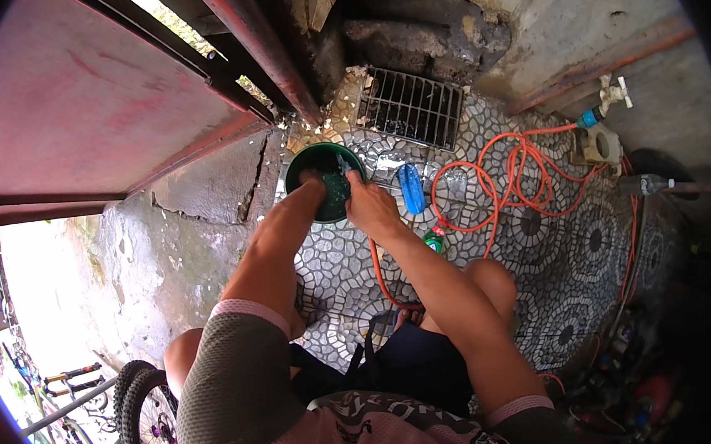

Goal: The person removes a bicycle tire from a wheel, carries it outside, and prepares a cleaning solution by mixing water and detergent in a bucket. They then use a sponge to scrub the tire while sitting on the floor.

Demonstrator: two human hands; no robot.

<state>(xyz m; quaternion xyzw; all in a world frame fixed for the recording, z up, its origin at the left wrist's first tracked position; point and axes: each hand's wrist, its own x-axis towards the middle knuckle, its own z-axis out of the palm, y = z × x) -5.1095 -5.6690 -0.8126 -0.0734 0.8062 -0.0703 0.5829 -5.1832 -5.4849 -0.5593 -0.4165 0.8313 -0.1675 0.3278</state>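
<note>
A dark green bucket [292, 177] stands on the pebble-patterned floor in front of me. My left hand [312, 179] reaches down inside it, and its fingers are lost in the dark interior. At the bucket's right rim, my right hand [371, 206] is closed around the end of an orange hose [378, 272], which comes up from beside my foot. Pale splashes of water show near its fingertips, over the bucket. Right of this hand lies a long blue object [411, 188], possibly a scrub brush. A green bottle [434, 241] with a reddish cap is partly behind my right forearm.
A metal drain grate [410, 107] lies beyond the bucket. More orange hose coils across the floor to a wall tap [613, 95] at the right. A red metal gate [95, 100] rises at the left. Bicycles, with a knobby tyre [150, 422], stand at lower left.
</note>
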